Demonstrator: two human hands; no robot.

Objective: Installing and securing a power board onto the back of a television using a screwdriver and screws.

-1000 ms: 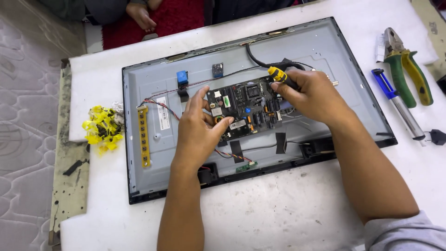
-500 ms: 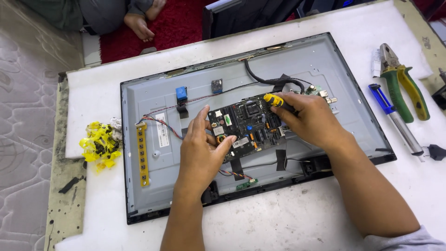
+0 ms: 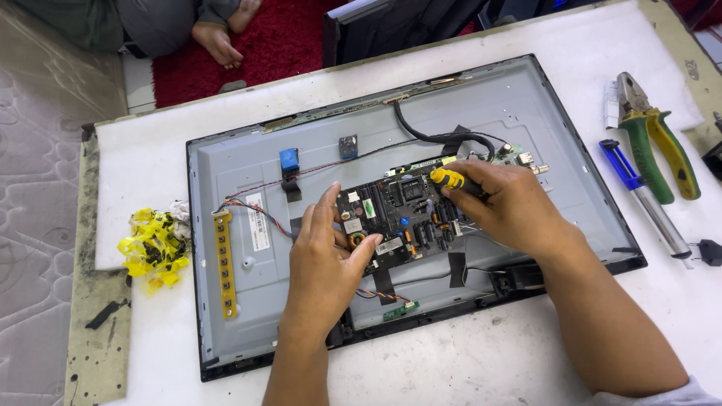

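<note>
Right hand [image 3: 505, 204] grips a yellow-handled screwdriver [image 3: 448, 179], tip on the black rectangular circuit board [image 3: 402, 222] mid-way on the grey metal TV back panel [image 3: 481, 105]. Left hand [image 3: 327, 259], fingers loosely spread, steadies the board's left edge. Board sits in place with wires attached, so work looks unfinished.

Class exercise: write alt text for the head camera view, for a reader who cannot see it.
A person's right hand holds a yellow-handled screwdriver over a black circuit board inside an opened flat-screen panel, while the left hand steadies the board's left edge. Green-handled pliers and a blue tool lie to the right on the white table.
</note>
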